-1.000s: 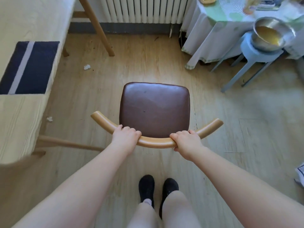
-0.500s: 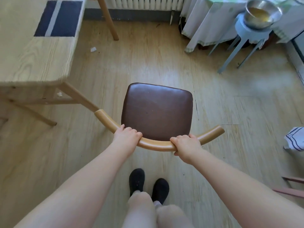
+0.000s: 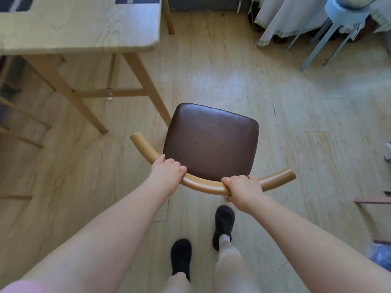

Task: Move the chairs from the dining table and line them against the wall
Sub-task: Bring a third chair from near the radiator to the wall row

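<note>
A view from above, looking down a person's two bare arms to a small chair with a dark brown padded leather seat and a curved light-wood backrest rail (image 3: 211, 144), which sits out on the pale wood-grain plank floor (image 3: 306, 115), just beside the near leg of the light oak dining table (image 3: 88, 24) at upper left. The left hand (image 3: 168, 171) curls its fingers over the rail left of centre, and the right hand (image 3: 243, 187) wraps the rail right of centre, both holding it firmly, with bare rail between them. The chair looks rigid and moderately light, a wooden frame that should lift or drag without flexing; the rounded, lacquered rail looks smooth, so a full wrap is likely safer than a fingertip hold, and two hands spaced apart should keep it from swinging. Whether its legs touch the floor cannot be told, since the seat hides them. The table's splayed leg (image 3: 148, 85) lies very close to the seat's left front corner and could snag it. To the right and ahead the floor offers wide room, up to a pale blue stool (image 3: 330, 30) and a draped white tablecloth (image 3: 281, 20) at upper right. The person's feet in black slippers (image 3: 223, 225) stand just behind the chair.
</note>
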